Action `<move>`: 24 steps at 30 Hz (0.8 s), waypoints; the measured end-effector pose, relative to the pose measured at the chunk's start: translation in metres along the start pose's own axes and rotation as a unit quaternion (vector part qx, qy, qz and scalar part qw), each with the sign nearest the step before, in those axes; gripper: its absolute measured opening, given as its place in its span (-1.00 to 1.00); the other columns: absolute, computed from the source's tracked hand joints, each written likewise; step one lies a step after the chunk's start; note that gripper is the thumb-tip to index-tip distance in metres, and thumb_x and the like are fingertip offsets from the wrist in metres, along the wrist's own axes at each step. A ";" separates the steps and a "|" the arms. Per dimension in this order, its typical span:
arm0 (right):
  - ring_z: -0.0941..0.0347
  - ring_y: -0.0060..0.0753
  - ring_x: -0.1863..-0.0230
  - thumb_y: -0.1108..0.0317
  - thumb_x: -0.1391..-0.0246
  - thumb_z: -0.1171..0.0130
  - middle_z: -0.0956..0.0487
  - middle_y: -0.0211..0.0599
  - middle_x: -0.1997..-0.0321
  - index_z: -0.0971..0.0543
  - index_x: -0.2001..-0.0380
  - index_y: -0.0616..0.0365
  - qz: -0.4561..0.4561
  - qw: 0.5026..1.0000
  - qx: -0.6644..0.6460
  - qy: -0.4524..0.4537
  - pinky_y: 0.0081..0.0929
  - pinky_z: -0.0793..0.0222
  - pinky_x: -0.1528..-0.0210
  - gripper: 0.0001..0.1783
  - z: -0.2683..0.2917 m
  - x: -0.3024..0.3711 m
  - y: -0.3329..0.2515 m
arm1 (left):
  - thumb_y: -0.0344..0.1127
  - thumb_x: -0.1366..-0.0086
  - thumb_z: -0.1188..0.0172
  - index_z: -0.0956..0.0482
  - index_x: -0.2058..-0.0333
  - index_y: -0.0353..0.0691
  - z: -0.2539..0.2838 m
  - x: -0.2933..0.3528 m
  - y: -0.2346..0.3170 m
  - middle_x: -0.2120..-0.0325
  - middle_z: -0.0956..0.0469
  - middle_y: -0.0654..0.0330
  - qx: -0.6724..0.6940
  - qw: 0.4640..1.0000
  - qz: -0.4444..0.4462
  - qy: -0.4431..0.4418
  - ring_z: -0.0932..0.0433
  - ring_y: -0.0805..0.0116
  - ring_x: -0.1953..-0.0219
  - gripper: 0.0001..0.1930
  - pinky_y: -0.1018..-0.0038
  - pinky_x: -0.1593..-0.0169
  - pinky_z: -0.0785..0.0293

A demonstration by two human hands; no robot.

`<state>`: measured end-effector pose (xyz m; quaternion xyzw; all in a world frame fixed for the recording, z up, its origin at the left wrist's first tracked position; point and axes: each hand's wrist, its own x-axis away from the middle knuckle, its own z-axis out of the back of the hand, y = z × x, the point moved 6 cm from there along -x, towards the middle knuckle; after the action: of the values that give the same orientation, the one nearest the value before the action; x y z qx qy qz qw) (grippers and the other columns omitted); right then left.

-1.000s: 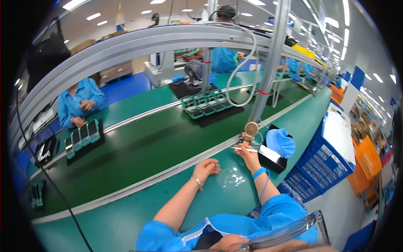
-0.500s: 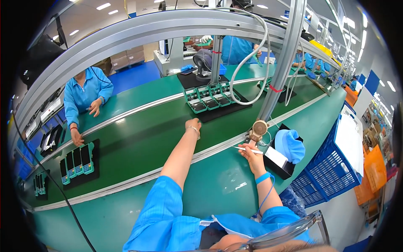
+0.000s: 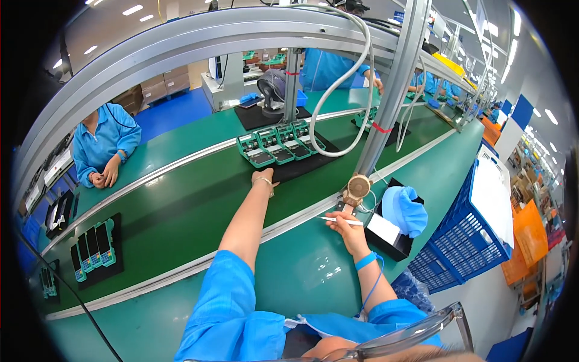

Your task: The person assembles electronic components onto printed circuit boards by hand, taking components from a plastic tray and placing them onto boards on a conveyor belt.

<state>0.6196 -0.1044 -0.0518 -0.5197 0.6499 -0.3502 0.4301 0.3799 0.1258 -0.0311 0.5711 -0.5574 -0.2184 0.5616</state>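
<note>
My left hand (image 3: 263, 176) reaches out over the green conveyor belt (image 3: 193, 205) to the near left corner of a black mat (image 3: 295, 169). Its fingers are mostly hidden by the hand's back, so I cannot see whether they grip the mat. On that mat stands a row of teal fixtures (image 3: 280, 151) with opened dark device housings in them. My right hand (image 3: 348, 230), wearing a blue wrist strap (image 3: 365, 260), is closed round a slim white pointed tool (image 3: 350, 222). It is above the near worktop, just below a round beige device (image 3: 357, 187) by the metal post.
Several card terminals (image 3: 95, 248) lie on another mat to the left. Across the belt sits a co-worker (image 3: 105, 145). A fan (image 3: 271, 90) stands at the back. To my right are a blue cap (image 3: 403, 211) on a black box and a blue crate (image 3: 455, 232).
The view has shifted, moving most things left in the picture. The mat with the fixtures has come leftward against my left hand. The co-worker's hands have come together.
</note>
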 end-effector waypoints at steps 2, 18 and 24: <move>-0.58 -0.35 0.09 0.39 -0.34 -0.06 -0.62 -0.08 0.01 -0.55 0.03 0.34 0.008 1.000 -0.005 -0.008 -0.53 -0.52 0.06 -0.74 -0.002 -0.003 0.001 | -0.60 -0.08 -0.09 -0.43 0.24 -0.51 0.033 -0.002 0.005 0.20 -0.46 -0.15 0.067 0.997 0.025 -0.006 -0.53 -0.15 0.10 -0.77 -0.16 0.08 -0.62; -0.56 -0.30 0.01 0.33 -0.33 -0.07 -0.58 -0.09 -0.05 -0.51 -0.01 0.34 0.020 1.000 -0.007 0.006 -0.50 -0.50 -0.03 -0.69 0.016 -0.002 -0.001 | -0.61 -0.11 0.11 -0.33 -0.07 -0.22 0.389 0.265 0.010 -0.03 -0.51 0.02 -0.053 0.990 -0.018 -0.132 -0.56 0.00 -0.06 -0.50 -0.24 -0.03 -0.51; -0.56 -0.28 -0.01 0.35 -0.35 -0.04 -0.57 0.01 -0.09 -0.50 -0.01 0.37 -0.025 0.999 -0.008 -0.039 -0.47 -0.51 -0.03 -0.69 -0.078 0.061 -0.009 | -0.63 -0.15 0.10 -0.28 -0.17 -0.25 0.448 0.343 -0.018 0.07 -0.49 0.05 -0.074 0.993 -0.014 -0.093 -0.62 0.09 0.06 -0.45 0.10 0.24 -0.70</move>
<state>0.5458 -0.1651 -0.0251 -0.5524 0.6223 -0.3346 0.4423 0.0920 -0.3600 -0.0403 0.5135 -0.5811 -0.3189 0.5449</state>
